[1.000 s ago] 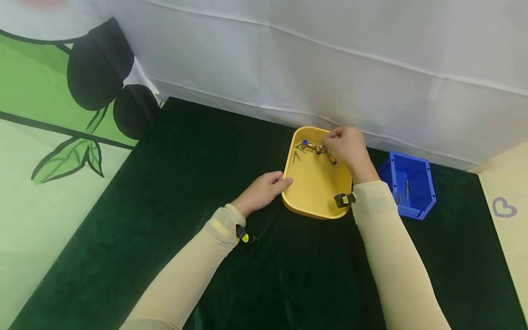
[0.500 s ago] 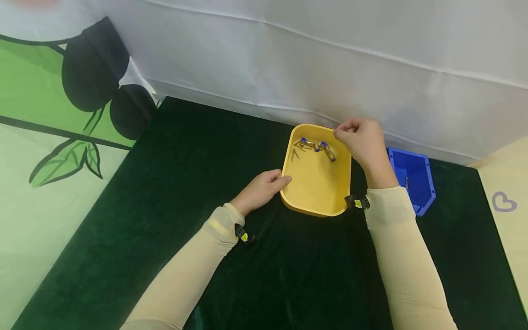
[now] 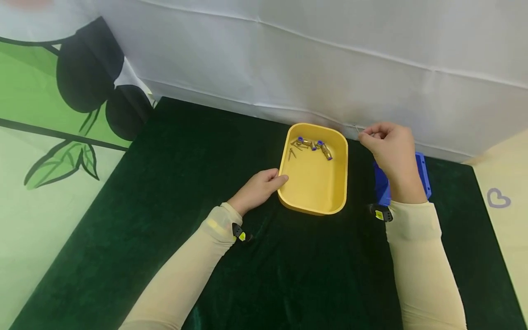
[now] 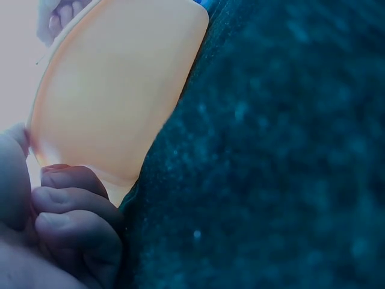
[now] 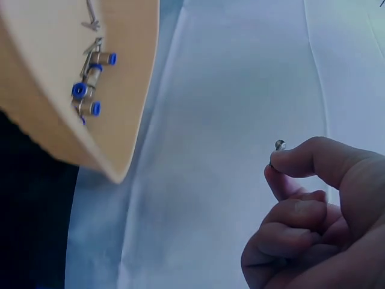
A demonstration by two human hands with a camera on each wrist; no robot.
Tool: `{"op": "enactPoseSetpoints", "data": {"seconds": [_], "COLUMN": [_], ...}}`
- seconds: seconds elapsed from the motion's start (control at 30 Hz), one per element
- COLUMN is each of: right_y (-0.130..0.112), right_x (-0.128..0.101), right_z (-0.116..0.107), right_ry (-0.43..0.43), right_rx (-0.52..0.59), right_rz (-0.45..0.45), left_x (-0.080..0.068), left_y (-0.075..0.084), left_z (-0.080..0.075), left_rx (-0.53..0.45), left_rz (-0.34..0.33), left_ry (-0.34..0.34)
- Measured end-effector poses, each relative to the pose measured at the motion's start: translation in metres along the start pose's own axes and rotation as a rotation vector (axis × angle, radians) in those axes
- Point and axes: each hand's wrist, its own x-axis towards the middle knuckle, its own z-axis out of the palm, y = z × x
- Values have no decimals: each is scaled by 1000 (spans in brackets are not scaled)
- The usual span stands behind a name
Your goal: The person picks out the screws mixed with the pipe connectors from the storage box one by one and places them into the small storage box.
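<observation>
My left hand [image 3: 256, 190] grips the left rim of a yellow plastic bin [image 3: 313, 192], thumb over the edge and fingers outside the wall. Inside, near the far end, lie brass fittings [image 3: 326, 151] with blue ends and several screws [image 3: 291, 153]. My right hand [image 3: 392, 149] is raised right of the bin, pinching a small screw [image 5: 280, 145] between thumb and index finger. Only a shiny end shows past the fingertips in the right wrist view. Below and behind that hand stands a blue open-front bin [image 3: 381, 185], largely covered by hand and wrist.
A dark green cloth [image 3: 247, 266] covers the table. White fabric [image 3: 288, 59] hangs along the back edge, close behind both bins. A printed panel [image 3: 62, 151] stands at the left.
My right hand has lifted the screw out of the yellow bin and carried it right, over toward the blue bin. The left hand keeps its hold on the rim.
</observation>
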Motion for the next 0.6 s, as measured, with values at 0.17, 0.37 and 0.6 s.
{"op": "enactPoseSetpoints", "data": {"seconds": [0.17,0.37,0.6], "right_y": [15,35,59], "right_x": [-10,-18,-22], "right_z": [-15,-33,-48], "right_ry": [27,50,80], "right_rx": [-36,-31,-12], "right_rz": [27,88,165], "left_x": [0,1,1], "left_y": [1,1,0], "left_z": [0,0,0], "left_rx": [-1,2,7], "left_rz": [-7,-3,-6], "left_ry": [-4,2,-1]}}
